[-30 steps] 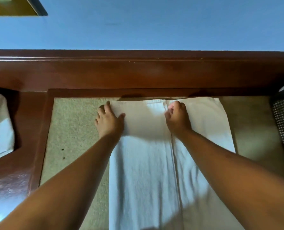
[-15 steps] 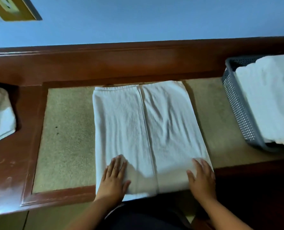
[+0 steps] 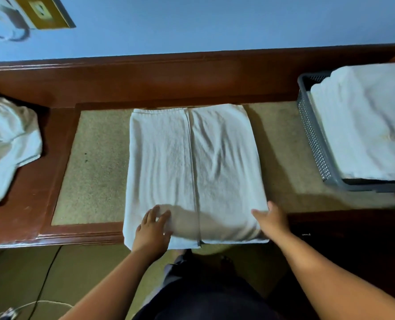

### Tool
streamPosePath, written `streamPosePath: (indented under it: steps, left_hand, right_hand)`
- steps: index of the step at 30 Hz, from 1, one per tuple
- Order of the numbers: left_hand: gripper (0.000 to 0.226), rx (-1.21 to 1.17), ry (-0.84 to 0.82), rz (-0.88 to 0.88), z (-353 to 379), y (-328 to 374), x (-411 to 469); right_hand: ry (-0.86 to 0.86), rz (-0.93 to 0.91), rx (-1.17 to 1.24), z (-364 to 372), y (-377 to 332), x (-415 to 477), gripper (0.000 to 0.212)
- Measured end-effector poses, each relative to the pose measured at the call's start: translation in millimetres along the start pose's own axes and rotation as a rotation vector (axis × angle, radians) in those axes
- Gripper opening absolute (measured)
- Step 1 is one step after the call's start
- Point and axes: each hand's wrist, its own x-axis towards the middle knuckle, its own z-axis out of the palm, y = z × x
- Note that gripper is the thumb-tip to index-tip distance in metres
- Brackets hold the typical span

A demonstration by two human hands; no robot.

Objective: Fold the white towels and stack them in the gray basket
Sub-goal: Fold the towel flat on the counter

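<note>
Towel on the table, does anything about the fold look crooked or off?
Yes. The white towel hangs over the front edge of the table, and its near hem is uneven: the left flap reaches lower than the right. The right half is creased. A crumpled towel lies unfolded at far left.

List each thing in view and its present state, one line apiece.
Middle towel, folded in panels, flat on the table, near edge overhanging.
Left hand, resting flat on the towel's near edge.
Right hand, touching its near right corner.
Gray basket, holding folded towels.
Left towel, crumpled, unfolded.
</note>
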Motion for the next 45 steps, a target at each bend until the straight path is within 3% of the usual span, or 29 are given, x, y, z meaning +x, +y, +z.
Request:
streamPosePath:
  steps: [4, 7, 10, 15, 19, 23, 25, 29, 31, 34, 37, 41, 45]
  left_hand:
    - [0.069, 0.042, 0.036, 0.009, 22.0, 3.1, -29.1]
    - [0.073, 0.036, 0.022, 0.006, 32.7, 3.3, -45.5]
    - [0.079, 0.092, -0.009, 0.017, 33.5, -0.5, -53.9]
    - [0.065, 0.125, -0.032, 0.088, 14.5, -9.4, -47.2]
    - [0.044, -0.074, -0.008, 0.096, 5.5, -21.0, -26.9]
    - [0.026, -0.407, -0.008, -0.085, -14.3, -30.4, -14.9]
    - [0.023, -0.597, -0.049, -0.202, -23.1, -41.4, -13.9]
    - [0.034, -0.982, -0.226, -0.394, -33.7, -70.0, -19.3]
    - [0.041, -0.974, -0.271, -0.400, -33.5, -79.2, -17.9]
    - [0.043, -0.907, -0.250, -0.368, -24.8, -82.5, -12.5]
    - [0.047, -0.774, -0.182, -0.313, -12.5, -75.4, -9.7]
    - [0.037, -0.677, -0.143, -0.303, 0.0, -64.9, -9.5]
    - [0.025, -0.634, -0.137, -0.260, 0.5, -67.1, -15.2]
  right_hand:
    - [-0.028, -0.052, 0.090, -5.5, 26.9, -30.5, 0.024]
    - [-0.099, -0.041, 0.004, -7.7, 60.3, -38.2, 0.016]
    - [-0.088, -0.065, -0.094, -18.2, 65.5, -28.8, 0.023]
    - [-0.083, -0.028, -0.049, -21.0, 42.0, -20.3, 0.029]
    - [0.032, 0.012, 0.133, 2.6, 20.4, -48.3, 0.020]
    - [0.122, -0.119, 0.319, 61.5, -20.7, -88.6, 0.033]
    - [0.004, -0.252, 0.306, 98.6, -43.8, -112.3, 0.046]
    - [-0.572, -0.421, 0.205, 168.5, -83.8, -155.2, 0.056]
    - [-0.621, -0.389, 0.157, 191.8, -83.1, -161.4, 0.048]
    - [-0.455, -0.285, 0.048, 210.0, -58.6, -161.7, 0.033]
    - [-0.311, -0.180, -0.109, 212.1, -17.4, -156.1, 0.041]
    - [-0.401, 0.037, -0.250, 198.0, 31.0, -141.0, 0.065]
    - [-0.324, 0.132, -0.123, 198.2, 45.3, -122.9, 0.049]
